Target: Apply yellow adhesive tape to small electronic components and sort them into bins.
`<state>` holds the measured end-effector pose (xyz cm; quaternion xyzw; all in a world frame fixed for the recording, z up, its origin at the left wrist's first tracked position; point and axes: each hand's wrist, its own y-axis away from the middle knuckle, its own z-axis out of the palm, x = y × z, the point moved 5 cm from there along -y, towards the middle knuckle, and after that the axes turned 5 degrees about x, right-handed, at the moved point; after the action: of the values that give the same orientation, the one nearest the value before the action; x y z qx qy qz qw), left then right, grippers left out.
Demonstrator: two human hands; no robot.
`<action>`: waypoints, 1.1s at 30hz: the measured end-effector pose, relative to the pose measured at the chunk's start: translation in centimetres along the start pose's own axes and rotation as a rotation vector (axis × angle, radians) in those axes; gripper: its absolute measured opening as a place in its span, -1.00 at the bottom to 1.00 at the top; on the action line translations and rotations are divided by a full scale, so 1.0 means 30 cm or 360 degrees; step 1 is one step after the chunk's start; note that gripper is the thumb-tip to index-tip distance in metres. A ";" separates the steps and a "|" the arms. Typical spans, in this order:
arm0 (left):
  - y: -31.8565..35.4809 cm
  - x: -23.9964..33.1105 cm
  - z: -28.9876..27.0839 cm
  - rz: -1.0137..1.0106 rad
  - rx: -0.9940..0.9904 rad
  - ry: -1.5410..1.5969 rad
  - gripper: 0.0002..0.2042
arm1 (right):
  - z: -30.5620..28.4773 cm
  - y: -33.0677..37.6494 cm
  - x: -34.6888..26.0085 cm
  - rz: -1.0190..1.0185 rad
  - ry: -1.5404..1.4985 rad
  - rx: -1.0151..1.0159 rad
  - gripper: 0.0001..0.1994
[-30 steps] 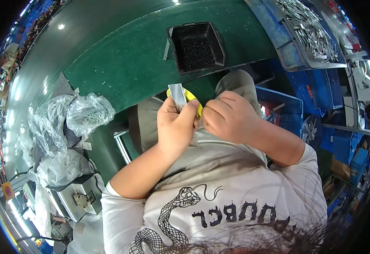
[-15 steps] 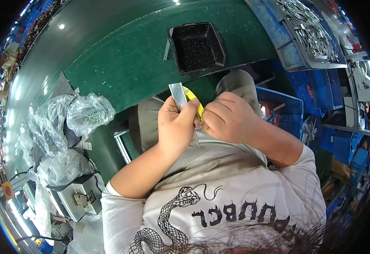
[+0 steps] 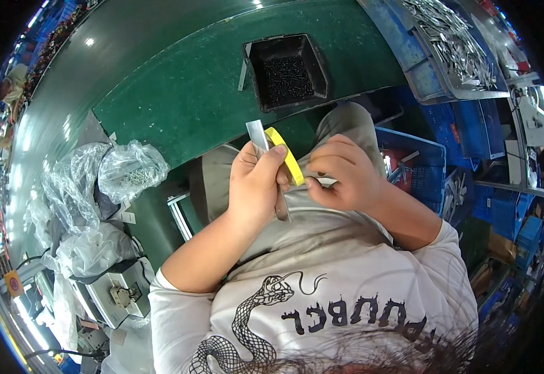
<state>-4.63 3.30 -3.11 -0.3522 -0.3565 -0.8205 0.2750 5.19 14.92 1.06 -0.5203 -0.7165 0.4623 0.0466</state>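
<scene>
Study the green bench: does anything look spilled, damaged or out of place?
One mild oddity: a narrow grey strip sits by itself at the left side of the black tray, outside it, whereas the small dark pieces lie inside. I see no spill or damage there.

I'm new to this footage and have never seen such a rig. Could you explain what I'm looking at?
There is no machine: these are a person's two bare hands. The view comes from a wide camera on the person's head, looking down, so straight edges look bent. The left hand holds a metal strip and a yellow ring. The right hand is close beside the ring; whether it holds anything is hard to tell. Beyond the hands, a black bin of small dark pieces stands on a green table. A clear bag lies to the left.
</scene>
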 end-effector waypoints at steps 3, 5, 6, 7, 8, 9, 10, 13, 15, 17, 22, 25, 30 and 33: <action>0.004 -0.007 0.011 -0.0023 -0.0018 0.0074 -0.89 | 0.009 0.031 0.044 0.0518 -0.0392 0.0037 -0.68; 0.006 -0.012 0.012 -0.0047 0.0000 0.0087 -0.90 | 0.025 0.019 0.038 0.0436 -0.0511 -0.0051 -0.67; 0.008 -0.009 0.009 -0.0057 -0.0019 0.0144 -0.90 | 0.029 0.018 0.035 0.0439 -0.0509 -0.0045 -0.67; 0.009 -0.007 0.008 -0.0067 -0.0039 0.0201 -0.89 | 0.040 0.022 0.035 0.0496 -0.0550 -0.0086 -0.69; 0.007 -0.009 0.006 -0.0071 -0.0044 0.0195 -0.89 | 0.047 0.028 0.035 0.0553 -0.0589 -0.0126 -0.70; 0.002 -0.012 0.001 -0.0062 -0.0048 0.0162 -0.89 | 0.046 0.031 0.034 0.0554 -0.0585 -0.0119 -0.70; -0.001 -0.014 -0.001 -0.0053 -0.0052 0.0130 -0.88 | 0.050 0.040 0.044 0.0669 -0.0567 -0.0154 -0.72; -0.005 -0.014 0.007 0.0021 -0.0067 0.0034 -0.89 | 0.044 0.060 0.056 0.1011 -0.0661 -0.0226 -0.75; -0.019 -0.003 0.002 0.0096 -0.0034 -0.0055 -0.88 | 0.029 0.071 0.061 0.1241 -0.0775 -0.0266 -0.76; -0.022 0.016 -0.006 0.0247 0.0061 -0.0249 -0.78 | 0.007 0.079 0.066 0.1432 -0.0862 -0.0251 -0.76; 0.009 0.078 0.013 0.0883 -0.0246 -0.1169 -0.68 | -0.039 0.063 0.058 0.1409 -0.0800 -0.0181 -0.74; 0.032 0.091 0.051 0.1196 -0.0448 -0.1468 -0.70 | -0.045 0.065 0.055 0.1410 -0.0788 -0.0227 -0.73; 0.038 0.110 0.083 0.1416 -0.0621 -0.1625 -0.74 | -0.047 0.065 0.046 0.1373 -0.0787 -0.0315 -0.73; 0.034 0.110 0.084 0.1474 -0.0639 -0.1638 -0.73 | -0.045 0.060 0.045 0.1420 -0.0787 -0.0359 -0.73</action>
<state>-4.93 3.99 1.08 -0.8528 -0.0973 -0.3995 0.3219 6.58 16.87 -0.02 -0.6521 -0.4601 0.4662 -0.3818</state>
